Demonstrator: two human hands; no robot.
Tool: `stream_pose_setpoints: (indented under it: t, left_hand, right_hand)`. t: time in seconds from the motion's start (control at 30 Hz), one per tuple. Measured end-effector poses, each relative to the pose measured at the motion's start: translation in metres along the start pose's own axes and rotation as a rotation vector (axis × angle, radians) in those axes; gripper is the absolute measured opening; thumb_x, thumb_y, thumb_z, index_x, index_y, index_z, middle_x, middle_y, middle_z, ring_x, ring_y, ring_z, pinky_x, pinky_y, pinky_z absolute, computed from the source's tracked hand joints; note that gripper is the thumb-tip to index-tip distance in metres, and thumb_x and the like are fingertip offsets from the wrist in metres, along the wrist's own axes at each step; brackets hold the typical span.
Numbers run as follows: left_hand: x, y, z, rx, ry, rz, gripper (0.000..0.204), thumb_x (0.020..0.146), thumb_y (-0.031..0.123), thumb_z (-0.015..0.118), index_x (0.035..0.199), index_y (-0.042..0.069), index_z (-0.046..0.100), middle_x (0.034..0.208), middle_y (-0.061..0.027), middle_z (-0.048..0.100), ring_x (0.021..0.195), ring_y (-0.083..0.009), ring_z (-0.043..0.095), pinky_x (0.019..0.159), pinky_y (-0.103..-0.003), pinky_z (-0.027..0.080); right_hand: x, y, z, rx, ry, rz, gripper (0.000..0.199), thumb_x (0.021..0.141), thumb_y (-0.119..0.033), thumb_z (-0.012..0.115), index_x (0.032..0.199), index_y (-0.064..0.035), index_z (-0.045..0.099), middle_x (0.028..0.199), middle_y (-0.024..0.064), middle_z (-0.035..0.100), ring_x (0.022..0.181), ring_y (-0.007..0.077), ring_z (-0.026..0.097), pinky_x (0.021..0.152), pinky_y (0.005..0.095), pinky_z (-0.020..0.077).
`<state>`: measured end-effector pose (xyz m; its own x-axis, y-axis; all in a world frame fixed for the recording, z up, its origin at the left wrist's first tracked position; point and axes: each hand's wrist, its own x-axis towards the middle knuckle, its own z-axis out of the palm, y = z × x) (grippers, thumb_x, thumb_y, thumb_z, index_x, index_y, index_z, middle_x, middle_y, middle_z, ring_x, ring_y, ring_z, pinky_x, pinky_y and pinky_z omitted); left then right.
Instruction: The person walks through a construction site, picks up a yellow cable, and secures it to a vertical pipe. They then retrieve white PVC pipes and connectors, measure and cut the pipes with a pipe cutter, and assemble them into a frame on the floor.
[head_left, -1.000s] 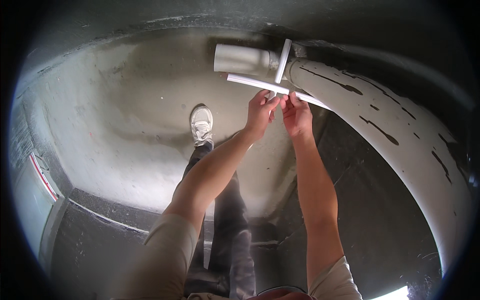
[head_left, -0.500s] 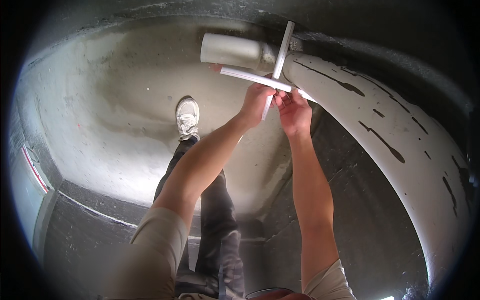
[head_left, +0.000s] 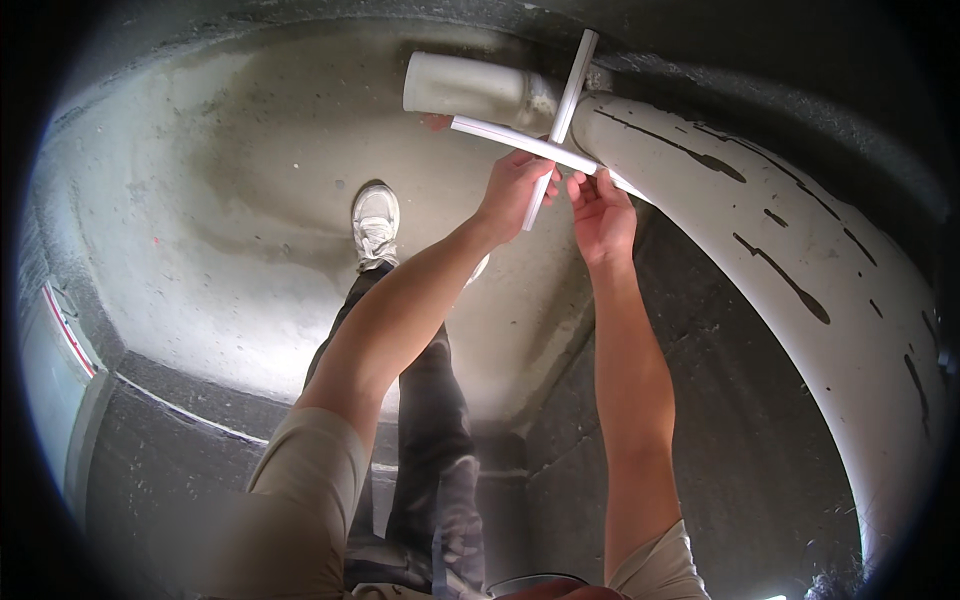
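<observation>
1. Holding crossed thin white pipes [head_left: 545,150] up against big curved white pipe [head_left: 760,250]: left hand [head_left: 515,190] closed round the joint, right hand [head_left: 600,205] pinching the horizontal piece.
2. Keep both grips firm, wrists steady.
3. Square the cross b4 pressing home; watch footing w/ shoe [head_left: 377,225] on concrete floor [head_left: 200,200].
</observation>
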<state>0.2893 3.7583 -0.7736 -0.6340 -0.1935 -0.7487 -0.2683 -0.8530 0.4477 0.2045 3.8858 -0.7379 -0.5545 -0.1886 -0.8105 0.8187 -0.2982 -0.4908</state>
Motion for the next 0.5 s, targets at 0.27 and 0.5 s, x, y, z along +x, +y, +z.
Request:
stream_pose_setpoints:
  t: [0.27,0.5]
  left_hand:
    - [0.002,0.002,-0.002,0.072,-0.062,-0.004,0.024,0.090,0.011,0.067,0.113,0.003,0.066,0.088,-0.0038,0.068,0.072,-0.0125,0.064,0.063,-0.028,0.051]
    - [-0.002,0.006,0.001,-0.008,-0.140,-0.027,0.046,0.091,0.010,0.066,0.136,0.006,0.059,0.093,-0.0015,0.068,0.073,-0.0101,0.064,0.061,-0.025,0.050]
  right_hand:
    - [0.003,-0.004,-0.007,-0.006,-0.031,0.030,0.019,0.107,-0.014,0.053,0.114,0.0018,0.061,0.105,0.0095,0.066,0.094,0.0218,0.067,0.090,0.0352,0.0613]
    - [0.005,-0.009,-0.013,-0.081,-0.081,0.044,0.018,0.107,-0.012,0.053,0.113,0.0024,0.061,0.105,0.0094,0.066,0.094,0.0209,0.067,0.090,0.0350,0.0618]
